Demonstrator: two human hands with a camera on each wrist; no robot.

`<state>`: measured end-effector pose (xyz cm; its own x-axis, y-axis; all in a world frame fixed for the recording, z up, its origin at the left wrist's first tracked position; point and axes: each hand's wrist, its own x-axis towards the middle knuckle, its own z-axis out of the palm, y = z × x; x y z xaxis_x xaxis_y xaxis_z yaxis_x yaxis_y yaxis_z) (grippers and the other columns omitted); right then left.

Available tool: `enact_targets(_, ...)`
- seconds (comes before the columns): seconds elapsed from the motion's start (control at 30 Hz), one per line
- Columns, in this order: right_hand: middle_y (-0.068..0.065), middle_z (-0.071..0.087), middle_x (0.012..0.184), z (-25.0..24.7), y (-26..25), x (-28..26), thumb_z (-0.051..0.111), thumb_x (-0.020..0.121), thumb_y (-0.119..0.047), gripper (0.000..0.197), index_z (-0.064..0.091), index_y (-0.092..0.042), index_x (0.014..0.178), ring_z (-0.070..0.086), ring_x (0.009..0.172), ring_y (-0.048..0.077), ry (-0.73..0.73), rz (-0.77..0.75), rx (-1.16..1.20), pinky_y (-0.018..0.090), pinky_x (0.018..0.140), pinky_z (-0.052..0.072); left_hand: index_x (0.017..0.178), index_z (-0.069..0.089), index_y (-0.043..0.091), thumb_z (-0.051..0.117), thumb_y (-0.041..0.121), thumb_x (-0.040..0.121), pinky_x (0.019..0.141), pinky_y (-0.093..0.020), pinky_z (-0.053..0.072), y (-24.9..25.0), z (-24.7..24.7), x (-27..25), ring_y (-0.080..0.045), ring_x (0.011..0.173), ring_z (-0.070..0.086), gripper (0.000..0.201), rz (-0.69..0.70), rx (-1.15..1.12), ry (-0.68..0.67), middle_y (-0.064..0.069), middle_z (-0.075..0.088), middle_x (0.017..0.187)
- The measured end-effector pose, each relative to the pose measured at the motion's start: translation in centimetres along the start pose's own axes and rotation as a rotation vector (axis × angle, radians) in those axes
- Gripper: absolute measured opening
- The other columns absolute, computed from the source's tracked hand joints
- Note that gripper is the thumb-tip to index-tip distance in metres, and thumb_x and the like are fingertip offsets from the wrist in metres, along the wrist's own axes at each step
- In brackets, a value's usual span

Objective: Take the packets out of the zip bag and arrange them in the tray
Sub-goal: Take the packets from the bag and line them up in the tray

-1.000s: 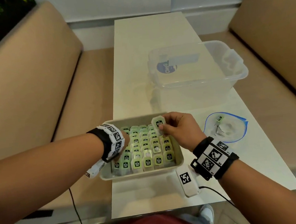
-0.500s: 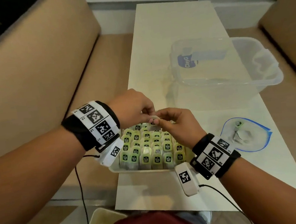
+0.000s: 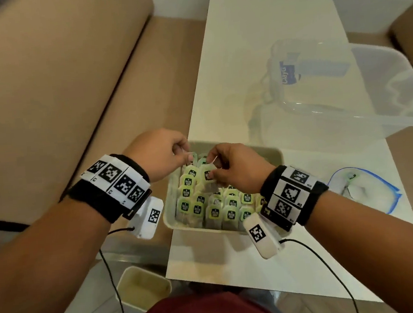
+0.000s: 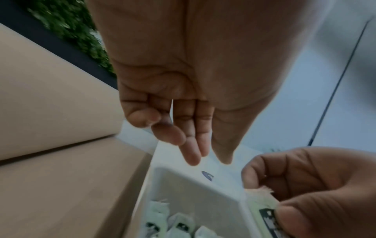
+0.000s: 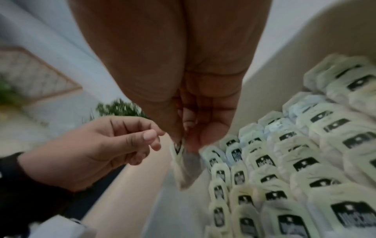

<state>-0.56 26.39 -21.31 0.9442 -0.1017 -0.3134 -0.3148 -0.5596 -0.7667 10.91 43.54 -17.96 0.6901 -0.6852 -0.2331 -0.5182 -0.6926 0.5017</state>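
White table (image 3: 253, 51), full tray (image 3: 173, 218).
Right hand (image 3: 237, 171) pinched one packet (image 3: 208, 177) upright, label end up; left hand (image 3: 161, 155) hung loosely curled, holding nothing.

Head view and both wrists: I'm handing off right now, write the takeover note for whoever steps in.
Right hand: pinches one packet above the far-left end of the tray.
Left hand: beside it over the tray's far-left corner, fingers loosely curled, holding nothing in the wrist views.
Tray: near edge of the table, rows of packets standing in it, nearly full.
Zip bag: flat on the table right of the tray, something small inside.
Left: seat the held packet, then check the bag.
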Motion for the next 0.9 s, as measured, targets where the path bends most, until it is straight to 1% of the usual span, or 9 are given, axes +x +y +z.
enact_targets(0.07,0.0,0.064,0.085,0.8,-0.3,1.2,0.07,0.088,-0.013,0.023,0.061,-0.021,0.107,0.072,0.075,0.021,-0.076,-0.005,-0.137,0.034,0.07,0.059,0.101,0.067,0.025,0.071,0.038,0.084,0.072,-0.029,0.05,-1.3,0.8,-0.6,-0.007,0.073,0.06,0.021,-0.062,-0.02,0.035,0.011,0.065,0.081)
enact_targets(0.13,0.006,0.071,0.09,1.7,-1.0,2.2,0.069,0.088,-0.015,0.013,0.061,-0.019,0.097,0.073,0.081,0.025,-0.193,0.009,-0.267,0.04,0.077,0.059,0.104,0.065,0.025,0.072,0.035,0.083,0.072,-0.027,0.049,-2.5,1.7,-1.1,-0.007,0.074,0.058,0.024,-0.107,-0.038,0.057,0.011,0.064,0.083)
enact_targets(0.23,0.015,0.076,0.085,3.0,-1.6,3.1,0.068,0.089,-0.011,0.013,0.061,-0.002,0.095,0.076,0.076,0.023,-0.413,0.15,-0.182,0.043,0.082,0.06,0.103,0.063,0.024,0.076,0.031,0.079,0.076,-0.028,0.052,-3.7,2.8,-1.5,-0.008,0.075,0.059,0.028,-0.165,-0.122,0.079,0.011,0.063,0.083)
enact_targets(0.33,0.02,0.076,0.089,4.1,-1.9,4.1,0.074,0.086,-0.011,0.018,0.064,0.001,0.096,0.076,0.077,0.025,-0.555,0.22,-0.194,0.04,0.076,0.062,0.095,0.064,0.018,0.079,0.02,0.078,0.073,-0.035,0.058,-4.2,3.5,-1.7,-0.013,0.066,0.065,0.023,-0.214,-0.254,0.06,0.005,0.067,0.078)
enact_targets(0.43,0.016,0.076,0.082,5.3,-2.0,5.2,0.079,0.081,-0.016,0.017,0.071,-0.003,0.089,0.074,0.069,0.02,-0.596,0.237,-0.291,0.031,0.067,0.061,0.093,0.062,0.016,0.075,0.007,0.081,0.059,-0.041,0.061,-4.3,3.8,-1.8,-0.021,0.058,0.069,0.02,-0.239,-0.396,0.051,-0.004,0.068,0.073)
enact_targets(0.53,0.007,0.073,0.071,6.7,-1.9,5.9,0.082,0.078,-0.022,0.016,0.076,-0.012,0.088,0.066,0.057,0.016,-0.649,0.268,-0.42,0.026,0.059,0.057,0.094,0.06,0.017,0.072,0.006,0.084,0.056,-0.041,0.061,-4.3,4.0,-1.9,-0.023,0.056,0.069,0.019,-0.239,-0.424,0.048,-0.005,0.067,0.075)
enact_targets(0.63,0.003,0.07,0.066,7.9,-1.9,6.4,0.08,0.081,-0.023,0.017,0.074,-0.011,0.091,0.064,0.052,0.016,-0.703,0.259,-0.541,0.022,0.049,0.053,0.092,0.06,0.019,0.07,0.008,0.085,0.058,-0.041,0.061,-4.3,4.1,-1.9,-0.023,0.053,0.069,0.017,-0.24,-0.432,0.041,-0.003,0.067,0.074)
enact_targets(0.77,0.011,0.076,0.096,7.5,-2.8,7.1,0.075,0.085,-0.024,0.02,0.064,-0.017,0.101,0.072,0.073,0.022,-0.773,0.233,-0.566,0.03,0.065,0.06,0.089,0.058,0.023,0.07,0.011,0.085,0.061,-0.039,0.06,-4.3,4.1,-1.7,-0.021,0.05,0.068,0.017,-0.224,-0.389,0.036,-0.003,0.067,0.072)
enact_targets(0.9,0.014,0.075,0.093,6.4,-3.7,7.1,0.073,0.085,-0.013,0.01,0.066,-0.014,0.092,0.074,0.083,0.023,-0.911,0.258,-0.445,0.03,0.067,0.058,0.088,0.058,0.025,0.071,0.013,0.084,0.071,-0.04,0.059,-4.2,4.0,-1.3,-0.02,0.059,0.066,0.018,-0.222,-0.333,0.038,-0.002,0.067,0.075)
